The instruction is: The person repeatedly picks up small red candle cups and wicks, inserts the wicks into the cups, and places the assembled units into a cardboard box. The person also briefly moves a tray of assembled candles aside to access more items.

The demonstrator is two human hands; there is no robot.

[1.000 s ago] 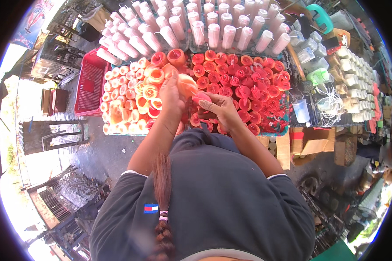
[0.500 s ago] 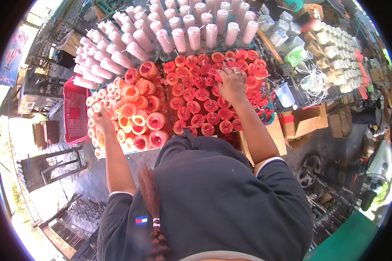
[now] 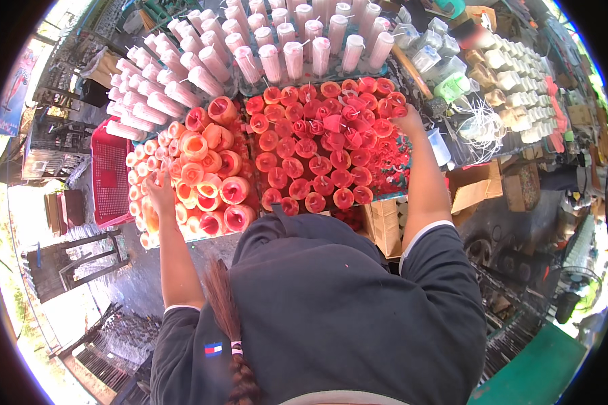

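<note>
My left hand [image 3: 160,194] is over the orange-red hollow wax shells [image 3: 194,147] on the left of the table, its fingers a little apart and touching them. Nothing shows in its grip. On the right, my right hand [image 3: 409,123] has its fingers round a red candle [image 3: 398,111] at the far right end of the red group; the fingertips are partly hidden. Many short red candles [image 3: 292,167] with wicks stand close together in a tray in the middle. A few red wax pieces [image 3: 332,123] lie on top of them.
Tall pale pink candles [image 3: 292,61] stand in rows at the back. A red plastic basket [image 3: 110,177] is at the left. To the right are white wick strings [image 3: 485,127], a clear jug [image 3: 438,146], pale blocks [image 3: 513,81] and cardboard boxes [image 3: 476,192]. Red wax scraps [image 3: 389,162] lie beside the candles.
My right hand has moved right, from a red wax piece above the middle candles to the right end of the group. That piece now lies on the candles. My left hand stays over the shells.
</note>
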